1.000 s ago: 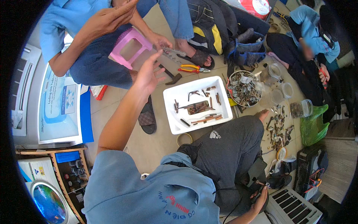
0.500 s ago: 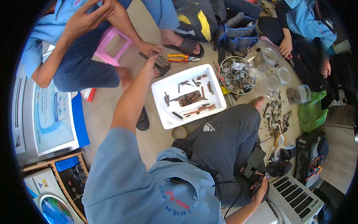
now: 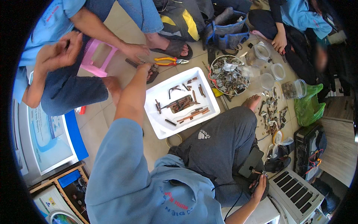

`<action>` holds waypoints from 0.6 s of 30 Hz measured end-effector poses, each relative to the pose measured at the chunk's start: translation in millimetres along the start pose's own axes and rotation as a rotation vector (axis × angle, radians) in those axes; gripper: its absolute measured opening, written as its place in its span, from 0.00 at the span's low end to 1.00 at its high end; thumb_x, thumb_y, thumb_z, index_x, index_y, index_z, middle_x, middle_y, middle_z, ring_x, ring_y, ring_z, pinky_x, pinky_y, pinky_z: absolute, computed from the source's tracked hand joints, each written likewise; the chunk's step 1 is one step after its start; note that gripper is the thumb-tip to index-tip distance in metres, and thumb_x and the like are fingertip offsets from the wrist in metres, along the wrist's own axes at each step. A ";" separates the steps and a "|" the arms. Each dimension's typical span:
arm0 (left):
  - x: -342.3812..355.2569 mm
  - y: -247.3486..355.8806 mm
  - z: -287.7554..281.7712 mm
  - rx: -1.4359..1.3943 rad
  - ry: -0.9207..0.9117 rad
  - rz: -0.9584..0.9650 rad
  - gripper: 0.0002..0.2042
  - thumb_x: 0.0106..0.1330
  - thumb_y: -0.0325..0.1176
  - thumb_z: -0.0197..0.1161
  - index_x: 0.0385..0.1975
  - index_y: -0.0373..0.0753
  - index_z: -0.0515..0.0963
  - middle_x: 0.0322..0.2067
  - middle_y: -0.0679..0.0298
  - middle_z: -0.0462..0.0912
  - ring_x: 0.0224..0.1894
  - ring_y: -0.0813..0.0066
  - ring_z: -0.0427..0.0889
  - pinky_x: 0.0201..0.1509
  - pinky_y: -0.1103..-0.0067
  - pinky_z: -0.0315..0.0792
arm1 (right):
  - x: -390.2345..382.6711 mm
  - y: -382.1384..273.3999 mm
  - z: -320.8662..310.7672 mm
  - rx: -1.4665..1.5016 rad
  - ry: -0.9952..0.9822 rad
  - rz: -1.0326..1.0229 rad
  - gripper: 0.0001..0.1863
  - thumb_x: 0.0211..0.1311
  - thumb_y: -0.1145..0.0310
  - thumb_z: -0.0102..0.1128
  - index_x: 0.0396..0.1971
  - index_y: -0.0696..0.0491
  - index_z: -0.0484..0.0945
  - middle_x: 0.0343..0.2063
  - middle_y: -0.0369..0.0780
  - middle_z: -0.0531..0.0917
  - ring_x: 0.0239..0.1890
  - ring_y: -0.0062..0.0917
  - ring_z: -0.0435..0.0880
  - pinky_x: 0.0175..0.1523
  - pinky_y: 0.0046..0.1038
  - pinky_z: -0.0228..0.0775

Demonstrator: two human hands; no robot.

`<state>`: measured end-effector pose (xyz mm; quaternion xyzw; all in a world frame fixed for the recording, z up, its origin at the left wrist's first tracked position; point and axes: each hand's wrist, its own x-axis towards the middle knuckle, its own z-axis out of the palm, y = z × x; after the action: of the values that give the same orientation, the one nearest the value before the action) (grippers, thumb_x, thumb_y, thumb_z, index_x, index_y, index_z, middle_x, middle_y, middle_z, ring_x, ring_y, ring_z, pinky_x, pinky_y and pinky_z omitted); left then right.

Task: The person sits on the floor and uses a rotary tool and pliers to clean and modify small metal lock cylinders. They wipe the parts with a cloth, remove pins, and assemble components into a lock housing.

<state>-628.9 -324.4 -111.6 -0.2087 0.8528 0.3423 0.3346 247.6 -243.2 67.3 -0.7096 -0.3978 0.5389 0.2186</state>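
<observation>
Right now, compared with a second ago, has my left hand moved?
Yes. Judged against the pliers lying on the floor, your left hand has shifted to the right, closer to them.

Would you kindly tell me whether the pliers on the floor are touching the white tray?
Apart: the head view shows a strip of floor between the pliers and the white tray.

The tray [image 3: 207, 99] is white, the stool [image 3: 94, 70] pink, the pliers [image 3: 166, 59] yellow and red.
</observation>
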 end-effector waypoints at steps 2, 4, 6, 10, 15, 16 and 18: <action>2.1 5.0 3.4 -0.053 -0.114 -0.002 0.12 0.69 0.48 0.66 0.44 0.50 0.78 0.37 0.66 0.83 0.35 0.71 0.83 0.37 0.69 0.74 | -10.0 -15.1 11.8 -0.019 0.035 0.011 0.19 0.79 0.53 0.54 0.54 0.52 0.77 0.18 0.34 0.72 0.18 0.19 0.71 0.20 0.24 0.66; 3.1 19.9 0.7 -0.217 -0.109 0.063 0.13 0.68 0.46 0.66 0.47 0.50 0.77 0.42 0.64 0.82 0.42 0.68 0.82 0.43 0.65 0.77 | -3.4 -11.8 14.8 -0.043 0.026 0.019 0.19 0.78 0.53 0.55 0.55 0.52 0.78 0.20 0.34 0.75 0.18 0.18 0.71 0.21 0.24 0.65; -4.6 15.9 0.1 -0.545 -0.339 0.339 0.18 0.70 0.44 0.65 0.57 0.52 0.76 0.53 0.62 0.80 0.55 0.60 0.79 0.54 0.56 0.82 | -16.7 -21.8 26.3 -0.023 0.029 0.040 0.20 0.77 0.53 0.57 0.57 0.52 0.79 0.24 0.34 0.78 0.19 0.17 0.72 0.22 0.23 0.65; -75.1 36.4 41.4 -0.345 -0.680 0.591 0.18 0.74 0.43 0.59 0.61 0.48 0.75 0.54 0.59 0.80 0.55 0.58 0.80 0.57 0.59 0.80 | -28.3 -52.0 12.1 0.012 0.071 0.125 0.28 0.72 0.51 0.63 0.64 0.51 0.77 0.26 0.32 0.79 0.24 0.16 0.75 0.26 0.23 0.70; -166.6 93.2 65.5 0.008 -0.566 0.737 0.17 0.75 0.40 0.58 0.59 0.44 0.76 0.50 0.59 0.82 0.50 0.61 0.81 0.52 0.63 0.80 | -18.9 -41.1 7.0 -0.109 0.044 -0.022 0.36 0.66 0.40 0.65 0.64 0.50 0.77 0.37 0.44 0.88 0.26 0.28 0.87 0.35 0.34 0.81; -189.3 101.8 70.7 0.069 -0.560 0.789 0.16 0.75 0.39 0.58 0.59 0.44 0.76 0.50 0.59 0.83 0.50 0.62 0.82 0.52 0.63 0.80 | -21.2 -44.6 8.8 -0.132 0.050 -0.050 0.34 0.65 0.39 0.64 0.62 0.47 0.79 0.41 0.45 0.89 0.29 0.32 0.89 0.38 0.37 0.82; -240.3 104.8 114.7 0.234 -0.600 0.879 0.16 0.75 0.38 0.58 0.58 0.42 0.77 0.48 0.59 0.83 0.48 0.63 0.82 0.50 0.65 0.80 | -36.4 -23.5 -1.5 -0.147 0.131 -0.199 0.31 0.66 0.40 0.63 0.61 0.46 0.80 0.39 0.47 0.89 0.26 0.34 0.89 0.41 0.38 0.81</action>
<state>-475.6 -139.8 44.2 0.3130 0.7593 0.3971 0.4096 237.5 -258.3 106.7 -0.7145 -0.4893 0.4364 0.2441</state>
